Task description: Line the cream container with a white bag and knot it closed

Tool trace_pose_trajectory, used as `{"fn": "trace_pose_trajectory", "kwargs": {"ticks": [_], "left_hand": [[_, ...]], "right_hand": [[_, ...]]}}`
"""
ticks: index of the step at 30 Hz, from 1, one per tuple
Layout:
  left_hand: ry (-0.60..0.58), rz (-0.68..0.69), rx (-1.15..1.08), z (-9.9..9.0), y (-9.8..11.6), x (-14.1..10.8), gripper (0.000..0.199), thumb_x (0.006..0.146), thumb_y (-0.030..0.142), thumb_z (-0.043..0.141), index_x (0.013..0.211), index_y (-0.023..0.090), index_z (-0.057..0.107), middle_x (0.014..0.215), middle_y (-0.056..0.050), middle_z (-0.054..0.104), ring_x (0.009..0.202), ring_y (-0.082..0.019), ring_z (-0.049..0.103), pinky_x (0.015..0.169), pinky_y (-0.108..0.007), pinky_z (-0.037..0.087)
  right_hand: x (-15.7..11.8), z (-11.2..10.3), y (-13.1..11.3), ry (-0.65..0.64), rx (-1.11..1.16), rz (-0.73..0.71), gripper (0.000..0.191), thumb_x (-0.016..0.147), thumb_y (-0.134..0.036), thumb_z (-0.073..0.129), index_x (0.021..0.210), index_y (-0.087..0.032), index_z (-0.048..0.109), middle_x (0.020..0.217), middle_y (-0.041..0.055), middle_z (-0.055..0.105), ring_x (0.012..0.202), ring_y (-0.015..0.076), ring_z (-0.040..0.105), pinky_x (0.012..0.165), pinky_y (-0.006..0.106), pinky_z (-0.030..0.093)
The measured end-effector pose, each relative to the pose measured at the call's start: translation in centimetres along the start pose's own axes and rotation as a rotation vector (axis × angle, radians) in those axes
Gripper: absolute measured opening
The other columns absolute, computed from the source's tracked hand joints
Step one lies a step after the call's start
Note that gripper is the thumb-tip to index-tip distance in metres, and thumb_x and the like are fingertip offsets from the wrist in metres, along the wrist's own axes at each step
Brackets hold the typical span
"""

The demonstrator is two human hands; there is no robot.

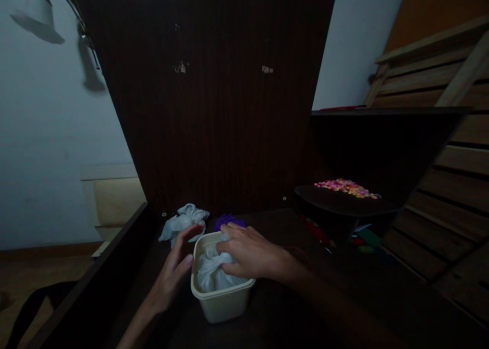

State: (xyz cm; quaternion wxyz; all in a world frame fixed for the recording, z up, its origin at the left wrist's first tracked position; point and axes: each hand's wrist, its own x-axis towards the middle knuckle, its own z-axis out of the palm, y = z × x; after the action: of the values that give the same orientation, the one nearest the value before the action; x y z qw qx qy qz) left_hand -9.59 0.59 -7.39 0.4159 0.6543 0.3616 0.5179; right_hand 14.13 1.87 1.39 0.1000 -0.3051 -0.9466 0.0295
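A cream-coloured tub (pixel 225 303) with rounded corners stands on the dark surface in front of me. A crumpled, thin whitish sheet (pixel 210 272), plastic or cloth, fills its inside. My right hand (pixel 244 249) reaches over the tub's right rim, with fingers and thumb closed on the sheet; some fingertips are hidden. At the left rim, my left hand (pixel 173 270) is held with thumb and fingers apart, close to or lightly touching the tub. Just behind the left hand lies another crumpled whitish piece (pixel 187 219). A purple crumpled item (pixel 228 220) sits behind the tub.
A tall dark wooden panel (pixel 229 109) rises at the back. On the right, a dark shelf (pixel 324 198) bears a pile of small pink and yellow pieces (pixel 347 187). Wooden slats (pixel 451 160) stand farther right. A raised dark edge (pixel 95 283) runs along the left.
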Motion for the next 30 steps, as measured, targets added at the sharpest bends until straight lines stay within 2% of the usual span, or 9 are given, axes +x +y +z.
{"fn": "trace_pose_trajectory", "kwargs": {"ticks": [3, 7, 9, 12, 15, 18, 22, 26, 30], "left_hand": [[-0.083, 0.055, -0.128, 0.1, -2.4, -1.1, 0.087, 0.086, 0.075, 0.054, 0.155, 0.029, 0.030, 0.166, -0.011, 0.029, 0.152, -0.039, 0.027, 0.122, -0.055, 0.027], [-0.140, 0.072, -0.145, 0.9, -2.9, -2.0, 0.118, 0.070, 0.086, 0.063, 0.161, 0.027, 0.015, 0.169, -0.013, 0.021, 0.154, -0.044, 0.017, 0.124, -0.057, 0.020], [-0.162, 0.041, -0.133, 1.5, -2.6, -2.3, 0.135, 0.061, 0.086, 0.072, 0.162, 0.024, 0.007, 0.168, -0.017, 0.019, 0.154, -0.046, 0.017, 0.124, -0.058, 0.019], [-0.171, 0.007, -0.058, 2.1, -2.2, -2.5, 0.149, 0.056, 0.077, 0.082, 0.162, 0.019, -0.004, 0.166, -0.023, 0.019, 0.153, -0.047, 0.018, 0.125, -0.059, 0.015], [-0.177, -0.021, 0.040, 2.4, -2.4, -2.6, 0.147, 0.055, 0.070, 0.087, 0.162, 0.018, -0.001, 0.164, -0.024, 0.024, 0.152, -0.045, 0.025, 0.125, -0.058, 0.016], [-0.186, -0.076, 0.048, 2.5, -2.7, -2.8, 0.139, 0.057, 0.067, 0.087, 0.161, 0.019, 0.008, 0.155, -0.023, 0.040, 0.143, -0.043, 0.041, 0.122, -0.057, 0.027], [-0.194, -0.117, 0.053, 2.6, -2.8, -2.8, 0.128, 0.059, 0.063, 0.087, 0.158, 0.017, 0.020, 0.142, -0.023, 0.055, 0.134, -0.041, 0.052, 0.117, -0.058, 0.037], [-0.176, -0.127, 0.056, 2.6, -2.9, -2.8, 0.122, 0.057, 0.060, 0.088, 0.154, 0.017, 0.029, 0.144, -0.022, 0.054, 0.131, -0.042, 0.054, 0.113, -0.058, 0.042], [-0.172, -0.147, 0.044, 2.7, -2.7, -2.9, 0.117, 0.056, 0.060, 0.089, 0.151, 0.016, 0.034, 0.148, -0.023, 0.051, 0.132, -0.042, 0.053, 0.113, -0.057, 0.043]], "right_hand": [[0.2, -0.6, -0.4, -0.019, 0.020, 0.041, 0.023, 0.093, -0.030, 0.059, 0.109, -0.018, 0.070, 0.110, 0.0117, 0.068, 0.103, 0.0281, 0.063, 0.081, 0.037, 0.048], [0.3, -2.2, -0.2, 0.049, 0.174, 0.088, 0.036, 0.093, -0.021, 0.050, 0.127, -0.021, 0.064, 0.113, 0.0097, 0.073, 0.101, 0.0255, 0.068, 0.084, 0.036, 0.047], [0.4, -2.8, 0.2, 0.104, 0.296, 0.066, 0.035, 0.092, -0.016, 0.048, 0.120, -0.020, 0.068, 0.107, 0.0078, 0.075, 0.094, 0.0218, 0.069, 0.083, 0.033, 0.047], [0.6, -3.9, 1.2, 0.260, 0.525, 0.088, 0.028, 0.088, -0.014, 0.046, 0.094, -0.016, 0.073, 0.087, 0.0039, 0.074, 0.077, 0.0160, 0.066, 0.072, 0.027, 0.046], [0.6, -5.5, 2.4, 0.550, 0.735, 0.178, 0.022, 0.085, -0.019, 0.049, 0.086, -0.017, 0.071, 0.080, 0.0013, 0.070, 0.071, 0.0141, 0.062, 0.064, 0.025, 0.045], [0.2, -7.6, 3.9, 0.857, 0.870, 0.261, 0.017, 0.082, -0.026, 0.054, 0.085, -0.019, 0.069, 0.078, 0.0003, 0.067, 0.067, 0.0136, 0.059, 0.057, 0.024, 0.044], [-0.6, -9.8, 6.1, 1.158, 0.834, 0.316, 0.018, 0.078, -0.027, 0.054, 0.085, -0.020, 0.069, 0.077, 0.0005, 0.066, 0.066, 0.0133, 0.057, 0.057, 0.024, 0.044], [-1.3, -9.6, 8.8, 1.211, 0.772, 0.374, 0.019, 0.073, -0.029, 0.056, 0.082, -0.019, 0.070, 0.076, 0.0007, 0.066, 0.067, 0.0145, 0.055, 0.058, 0.025, 0.042], [-1.7, -7.6, 12.2, 1.108, 0.685, 0.471, 0.026, 0.073, -0.036, 0.054, 0.083, -0.019, 0.070, 0.079, 0.0020, 0.067, 0.071, 0.0169, 0.056, 0.063, 0.027, 0.043]]}}
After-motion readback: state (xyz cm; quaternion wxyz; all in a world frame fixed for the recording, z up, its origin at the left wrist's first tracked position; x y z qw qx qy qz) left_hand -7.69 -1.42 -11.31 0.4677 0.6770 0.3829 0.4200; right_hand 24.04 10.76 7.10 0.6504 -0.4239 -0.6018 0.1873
